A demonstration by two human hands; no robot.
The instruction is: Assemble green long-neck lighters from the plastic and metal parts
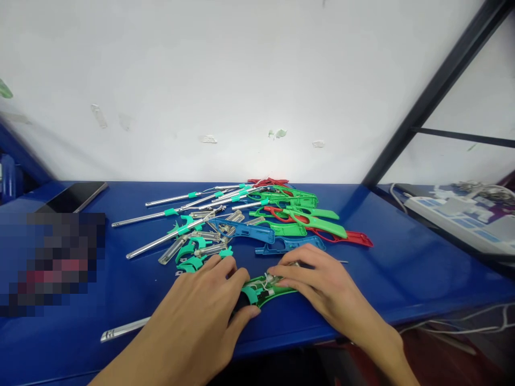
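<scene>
Near the table's front edge lies a green lighter shell half (277, 294) with a teal trigger (251, 294) and small inner parts in it. My left hand (209, 303) grips its left end between thumb and fingers. A silver lighter tube (124, 329) sticks out to the left from beneath that hand. My right hand (322, 276) is closed over the shell's right part, its fingertips pinching a clear fuel tank with a white fitting (269, 278). Most of the tank is hidden by the fingers.
Behind my hands lie several silver tubes (161, 239), clear fuel tanks (173, 250), teal triggers (191, 264), and green (322, 224), blue (249, 230) and red (358, 237) shell halves. A phone (72, 196) rests at the back left. A white power strip (450, 214) is beyond the black frame (426, 91).
</scene>
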